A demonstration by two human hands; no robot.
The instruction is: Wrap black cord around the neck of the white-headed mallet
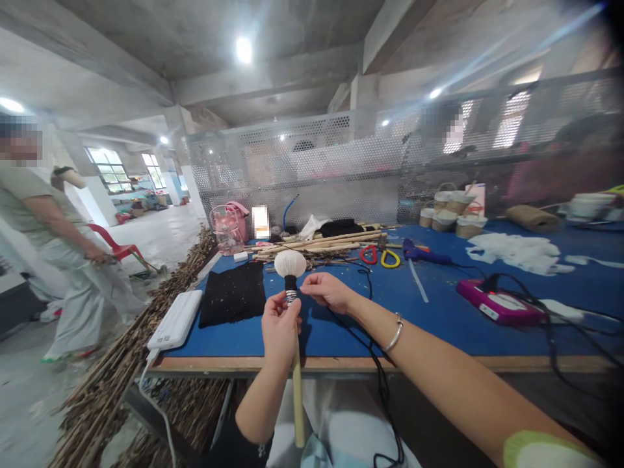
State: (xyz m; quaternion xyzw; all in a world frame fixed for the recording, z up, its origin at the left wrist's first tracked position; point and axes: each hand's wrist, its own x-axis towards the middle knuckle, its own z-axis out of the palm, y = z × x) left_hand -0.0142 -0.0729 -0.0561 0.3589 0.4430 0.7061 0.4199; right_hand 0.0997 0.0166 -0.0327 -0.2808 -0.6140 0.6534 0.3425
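A wooden stick (pixel 298 396) stands upright in front of me, topped by a white fluffy ball (pixel 290 263) on a dark wrapped neck. My left hand (pixel 280 328) is closed round the stick just below the neck. My right hand (pixel 327 290) is to the right of the neck, fingers pinched together beside the wrapping, apparently on a thin thread that I cannot make out clearly. A silver bracelet (pixel 394 333) sits on my right wrist. Both hands hover over the near edge of the blue table (pixel 429 325).
On the table lie a black cloth (pixel 233 294), a white power bank (pixel 176 318), a pink device (pixel 497 304) with black cables, a blue glue gun (pixel 420 253), scissors (pixel 383 255), bamboo sticks (pixel 316 242) and small baskets (pixel 451 211). A person (pixel 58 240) stands at left beside piled twigs (pixel 121 364).
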